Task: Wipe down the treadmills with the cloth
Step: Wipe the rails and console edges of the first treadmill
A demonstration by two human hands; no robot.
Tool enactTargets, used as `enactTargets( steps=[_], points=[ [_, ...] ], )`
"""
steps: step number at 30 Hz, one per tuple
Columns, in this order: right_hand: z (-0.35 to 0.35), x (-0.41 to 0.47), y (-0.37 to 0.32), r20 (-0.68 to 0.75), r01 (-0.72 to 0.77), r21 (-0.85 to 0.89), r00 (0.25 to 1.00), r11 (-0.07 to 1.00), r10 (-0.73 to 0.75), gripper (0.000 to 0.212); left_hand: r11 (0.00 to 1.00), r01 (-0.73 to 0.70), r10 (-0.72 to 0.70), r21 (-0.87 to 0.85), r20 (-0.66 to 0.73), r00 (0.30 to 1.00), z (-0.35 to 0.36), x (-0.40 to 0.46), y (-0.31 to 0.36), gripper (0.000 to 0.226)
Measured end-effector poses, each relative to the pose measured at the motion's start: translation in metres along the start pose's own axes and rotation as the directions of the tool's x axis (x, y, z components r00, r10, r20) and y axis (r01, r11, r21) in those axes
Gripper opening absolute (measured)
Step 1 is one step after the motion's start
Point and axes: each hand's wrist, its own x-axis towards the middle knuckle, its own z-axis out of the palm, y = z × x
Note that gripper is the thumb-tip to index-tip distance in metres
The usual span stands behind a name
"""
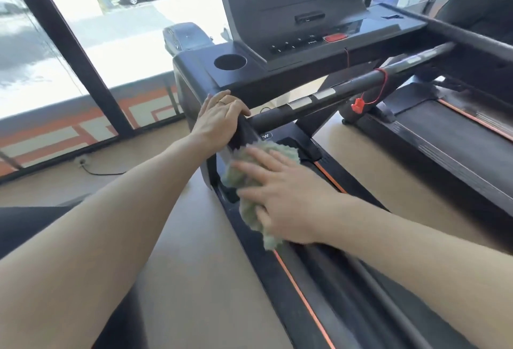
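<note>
The green cloth (254, 182) is lying against the upright side arm of the near treadmill (294, 63), low beside its orange-edged deck. The right hand (283, 199) is pressing it there with fingers spread flat, its grip wide. The left hand (219, 121) is curling over the arm's top, holding it just below the cup holder (230, 62). A red safety clip (358, 105) is dangling from the handlebar.
</note>
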Motion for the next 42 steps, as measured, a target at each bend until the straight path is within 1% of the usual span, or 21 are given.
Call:
enactTargets(
  steps=[3,6,7,8,10,12,14,18,19,21,23,26,28,29,31,32,34,35,36,39,42],
  points=[
    [0.006,0.044,0.009,0.061,-0.16,-0.06,0.985,0.985,0.164,0.055,0.998,-0.009,0.009,-0.055,-0.012,1.0,-0.004,0.002,-0.001,0.06],
    [0.008,-0.017,-0.009,0.068,-0.072,-0.197,0.994,0.978,0.087,0.06,0.996,0.003,-0.002,-0.09,0.01,1.0,-0.002,0.002,-0.002,0.058],
    [0.006,-0.048,-0.019,0.044,-0.049,-0.183,0.997,0.982,0.058,0.057,0.996,-0.001,0.002,-0.094,0.016,1.0,-0.001,0.001,-0.002,0.058],
    [0.0,-0.076,-0.027,0.024,-0.092,-0.094,0.995,0.991,0.094,0.056,0.995,-0.004,0.006,-0.099,0.019,1.0,0.001,0.001,-0.003,0.057],
    [-0.015,-0.1,-0.034,0.096,-0.255,0.114,0.965,0.96,0.245,0.059,0.993,-0.006,0.005,-0.117,-0.006,1.0,0.002,0.001,-0.005,0.058],
    [-0.022,-0.077,-0.028,0.236,-0.391,0.189,0.909,0.901,0.345,0.06,0.994,-0.017,0.013,-0.106,-0.036,0.999,0.004,0.001,-0.005,0.059],
    [-0.015,-0.034,-0.012,0.284,-0.518,0.324,0.851,0.792,0.441,0.063,0.996,-0.033,0.029,-0.085,-0.047,0.998,0.005,0.001,-0.005,0.06],
    [0.009,0.034,0.025,0.242,-0.552,0.578,0.82,0.601,0.519,0.059,0.994,-0.047,0.041,-0.102,-0.059,0.997,0.006,0.0,-0.006,0.059],
    [0.013,0.027,0.027,0.246,-0.53,0.602,0.834,0.597,0.493,0.053,0.994,-0.048,0.042,-0.103,-0.058,0.997,0.005,0.0,-0.006,0.059],
    [0.009,-0.01,0.02,0.29,-0.533,0.537,0.845,0.654,0.45,0.047,0.994,-0.061,0.056,-0.089,-0.047,0.997,0.005,-0.001,-0.008,0.059],
    [0.01,-0.068,0.006,0.326,-0.506,0.447,0.86,0.737,0.392,0.05,0.994,-0.069,0.067,-0.08,-0.035,0.997,0.005,-0.002,-0.007,0.06],
    [0.008,-0.116,-0.009,0.351,-0.573,0.399,0.817,0.716,0.459,0.05,0.989,-0.075,0.069,-0.129,-0.055,0.996,0.008,-0.001,-0.008,0.059],
    [-0.002,-0.089,-0.014,0.393,-0.629,0.395,0.774,0.67,0.496,0.044,0.984,-0.064,0.052,-0.167,-0.074,0.996,0.01,0.001,-0.011,0.059],
    [-0.008,-0.063,-0.017,0.398,-0.627,0.367,0.773,0.687,0.493,0.052,0.981,-0.064,0.051,-0.185,-0.078,0.996,0.01,0.0,-0.01,0.059],
    [-0.006,0.0,-0.015,0.318,-0.575,0.123,0.795,0.809,0.516,0.072,0.958,-0.033,0.015,-0.285,-0.064,0.998,0.011,-0.002,-0.007,0.056],
    [0.0,0.031,-0.011,0.248,-0.544,0.001,0.813,0.839,0.527,0.075,0.918,0.007,-0.021,-0.397,-0.032,0.999,0.008,0.0,-0.008,0.051],
    [0.01,0.079,-0.005,0.131,-0.477,-0.157,0.858,0.865,0.497,0.079,0.709,0.098,-0.088,-0.698,0.05,0.995,-0.006,0.001,-0.013,0.038],
    [0.014,0.086,-0.003,0.11,-0.433,-0.213,0.88,0.876,0.462,0.08,0.615,0.116,-0.14,-0.78,0.037,0.989,-0.013,0.001,-0.018,0.04],
    [0.015,0.083,-0.001,0.099,-0.373,-0.278,0.905,0.885,0.413,0.08,0.583,0.105,-0.201,-0.806,-0.018,0.98,-0.021,-0.002,-0.025,0.047],
    [0.015,0.022,-0.01,0.183,-0.082,-0.398,0.969,0.914,0.167,0.075,0.671,0.124,-0.265,-0.731,-0.08,0.961,-0.03,-0.022,-0.039,0.058],
    [0.004,-0.03,-0.023,0.15,0.074,-0.361,0.988,0.93,-0.02,0.064,0.541,0.173,-0.232,-0.823,0.051,0.971,-0.016,-0.037,-0.048,0.04]
  ],
)
